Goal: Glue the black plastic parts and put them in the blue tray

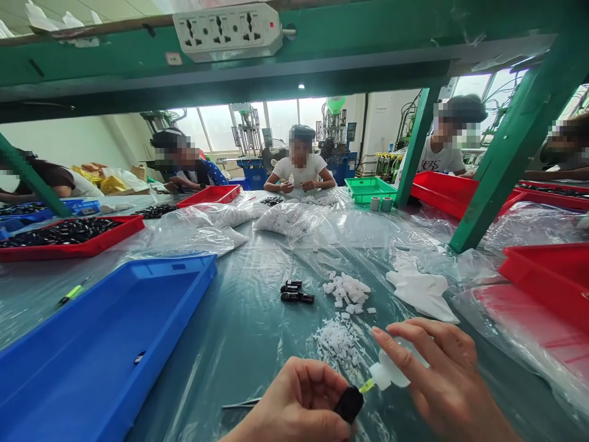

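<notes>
My left hand (304, 399) pinches a small black plastic piece (348, 404) with a rounded end, low in the view. In my right hand (442, 368) is a translucent white dropper bottle (396, 367), partly hidden by the fingers. Its yellow-green tip (367, 386) points at the black piece's upper edge; whether they touch I cannot tell. Just beyond the hands lies a heap of fine white bits (338, 339). Behind that is a pile of larger white pieces (347, 290). Several black parts (297, 291) lie left of that pile. Metal tweezers (242, 404) are partly covered by my left hand.
A large blue tray (175, 325) stands at the left, with red trays (552, 276) at the right. Crumpled white tissue (421, 288) and plastic bags (294, 221) lie farther back. A green frame (501, 147) with a power strip (229, 31) crosses above. Several people sit around the table.
</notes>
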`<state>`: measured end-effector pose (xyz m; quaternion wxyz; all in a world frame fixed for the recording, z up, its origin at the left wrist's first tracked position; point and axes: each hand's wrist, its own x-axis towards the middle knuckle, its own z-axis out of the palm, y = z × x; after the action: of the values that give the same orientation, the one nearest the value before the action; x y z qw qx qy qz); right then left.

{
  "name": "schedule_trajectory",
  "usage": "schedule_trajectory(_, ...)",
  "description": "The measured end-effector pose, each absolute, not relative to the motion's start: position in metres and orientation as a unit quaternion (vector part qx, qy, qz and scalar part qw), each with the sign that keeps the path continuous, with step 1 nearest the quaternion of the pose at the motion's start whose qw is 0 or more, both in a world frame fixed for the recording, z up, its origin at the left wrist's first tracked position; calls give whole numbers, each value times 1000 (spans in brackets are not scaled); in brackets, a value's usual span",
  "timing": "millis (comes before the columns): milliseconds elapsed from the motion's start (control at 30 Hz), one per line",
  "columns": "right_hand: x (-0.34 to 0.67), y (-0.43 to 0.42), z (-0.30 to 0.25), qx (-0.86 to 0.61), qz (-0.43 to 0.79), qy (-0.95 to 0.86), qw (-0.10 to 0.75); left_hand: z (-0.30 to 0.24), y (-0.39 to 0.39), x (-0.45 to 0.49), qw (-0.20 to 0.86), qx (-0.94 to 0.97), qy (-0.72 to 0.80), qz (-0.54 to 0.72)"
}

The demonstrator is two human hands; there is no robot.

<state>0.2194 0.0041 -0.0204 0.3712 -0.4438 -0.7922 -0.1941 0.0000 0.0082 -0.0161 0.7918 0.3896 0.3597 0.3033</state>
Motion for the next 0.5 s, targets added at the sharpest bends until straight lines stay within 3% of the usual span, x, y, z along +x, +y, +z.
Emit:
schedule_trajectory(200,218,7,-26,-423,-192,-783,414,-10,8,-1,793,393,355,302)
schedule_trajectory(500,220,8,-10,-379,-210,-815,384,-2,8,-2,795,391,362,289)
